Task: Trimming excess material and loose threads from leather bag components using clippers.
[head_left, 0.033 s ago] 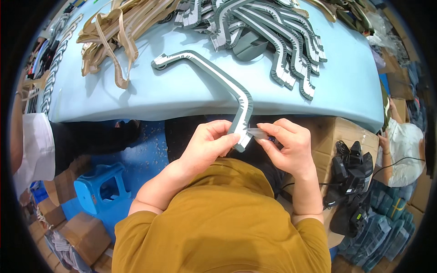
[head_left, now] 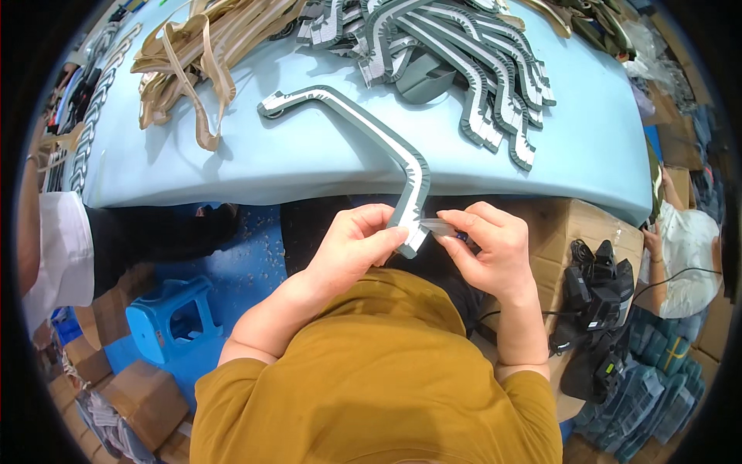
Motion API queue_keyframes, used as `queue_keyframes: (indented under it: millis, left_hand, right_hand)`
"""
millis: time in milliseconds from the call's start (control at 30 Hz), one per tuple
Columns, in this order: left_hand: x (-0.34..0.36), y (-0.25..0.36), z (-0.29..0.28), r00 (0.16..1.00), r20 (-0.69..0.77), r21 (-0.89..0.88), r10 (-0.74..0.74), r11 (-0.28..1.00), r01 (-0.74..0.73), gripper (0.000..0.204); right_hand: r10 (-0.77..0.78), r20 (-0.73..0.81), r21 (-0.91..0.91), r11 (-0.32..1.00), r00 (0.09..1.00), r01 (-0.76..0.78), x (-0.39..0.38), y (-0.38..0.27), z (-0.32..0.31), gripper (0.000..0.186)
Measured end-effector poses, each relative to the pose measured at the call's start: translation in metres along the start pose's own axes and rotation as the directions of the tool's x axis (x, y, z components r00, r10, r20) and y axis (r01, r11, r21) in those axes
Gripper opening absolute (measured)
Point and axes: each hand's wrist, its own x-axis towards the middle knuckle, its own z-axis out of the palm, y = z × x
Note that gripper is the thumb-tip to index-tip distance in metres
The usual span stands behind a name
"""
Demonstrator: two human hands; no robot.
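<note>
A long bent strip, dark grey with a white band down its middle [head_left: 363, 121], lies partly on the light blue table cover and hangs over the near edge. My left hand [head_left: 349, 246] pinches its near end between thumb and fingers. Close on the other side of that end, my right hand [head_left: 495, 247] is closed on a thin grey pointed piece [head_left: 437, 226]. The tip of this piece meets the strip's end; its exact kind is hard to make out.
Similar grey-and-white strips [head_left: 495, 85] are heaped at the far middle, beside a tan bundle [head_left: 224, 46] on the table cover [head_left: 309, 174]. A blue stool [head_left: 166, 321] stands at lower left. Black devices with cables [head_left: 595, 294] rest on a carton [head_left: 541, 224]. Other people sit at both sides.
</note>
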Motion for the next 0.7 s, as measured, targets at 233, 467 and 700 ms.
queue_keyframes:
  millis: [233,467,700]
  left_hand:
    - [0.0,0.001,0.003,1.0,-0.014,0.015,0.013,1.0,-0.013,0.013]
    - [0.006,0.001,0.009,1.0,-0.02,-0.051,0.0,0.999,-0.001,0.02]
    - [0.004,0.013,0.016,0.955,-0.088,0.159,0.284,0.95,-0.268,0.038]
  right_hand:
    - [0.323,-0.044,0.336,0.896,0.945,-0.291,-0.001,-0.003,0.002,0.021]
    - [0.444,0.214,0.665,0.586,0.87,-0.462,-0.007,-0.009,0.028,0.015]
    - [-0.175,-0.292,-0.11,0.983,0.94,0.149,-0.001,-0.013,0.037,0.02]
